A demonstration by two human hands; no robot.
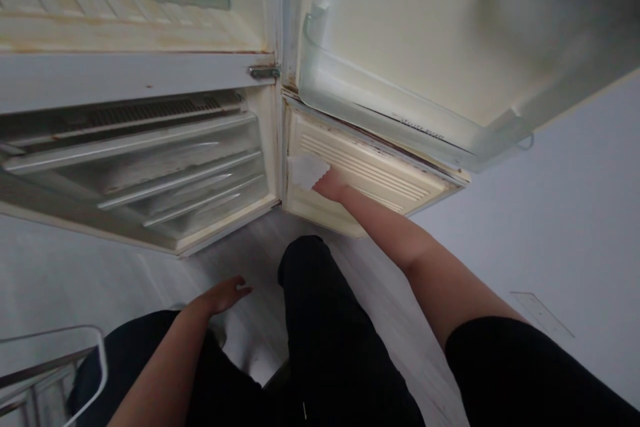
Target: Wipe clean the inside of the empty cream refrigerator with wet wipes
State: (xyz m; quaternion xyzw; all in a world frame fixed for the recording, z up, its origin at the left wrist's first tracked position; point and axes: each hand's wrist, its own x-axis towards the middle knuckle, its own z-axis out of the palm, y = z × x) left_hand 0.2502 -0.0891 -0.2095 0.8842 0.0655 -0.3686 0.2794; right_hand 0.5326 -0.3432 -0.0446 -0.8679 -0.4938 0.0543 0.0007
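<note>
My right hand [329,185] presses a white cloth [305,170] against the ribbed inner face of the lower freezer door [370,173], near its hinge side. The fingers are closed over the cloth. My left hand [227,293] rests low by my knee, above the pale floor, fingers loosely together and holding nothing that I can see. Both fridge doors stand open. The freezer compartment [150,167] on the left shows clear drawers.
The upper door carries a clear plastic shelf [380,107]. A metal hinge [263,71] sits between the two compartments. My legs in black trousers [325,333] fill the lower middle. A wire rack [55,367] lies at the bottom left. A white wall [575,227] stands at right.
</note>
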